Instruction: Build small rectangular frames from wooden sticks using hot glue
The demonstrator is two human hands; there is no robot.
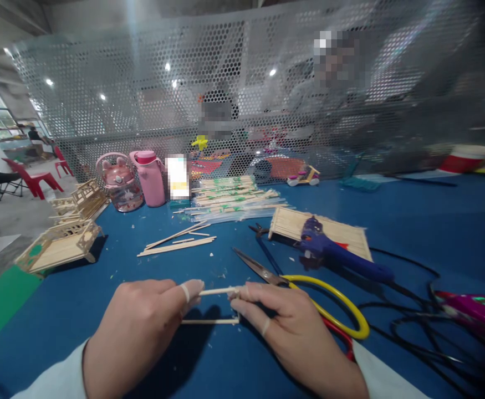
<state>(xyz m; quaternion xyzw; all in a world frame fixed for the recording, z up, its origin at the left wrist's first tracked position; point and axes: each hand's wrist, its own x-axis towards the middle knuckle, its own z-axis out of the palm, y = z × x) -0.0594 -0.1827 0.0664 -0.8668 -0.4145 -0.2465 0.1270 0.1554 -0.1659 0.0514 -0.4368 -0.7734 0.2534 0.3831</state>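
Note:
Between my two hands is a small frame of thin wooden sticks [215, 321], held just above the blue table. My left hand [142, 327] pinches its upper stick, and my fingers hide the frame's left end. The fingertips of my right hand [286, 324] are closed on the frame's upper right corner. Finger covers are on some fingers of both hands. Just beyond my right hand lie scissors [325, 293] with yellow and red handles, their blades partly spread. A blue glue gun [342, 255] rests on a stick panel [284, 221], with pliers [263, 244] beside it.
Loose sticks [175, 244] lie ahead, before bundled sticks [234, 194] in plastic. Stick-built furniture models [67, 244] stand at left, near a pink bottle [151, 177] and a clear jug [121, 183]. Black cables [408, 327] loop at right. A perforated screen [142, 111] borders the table's back.

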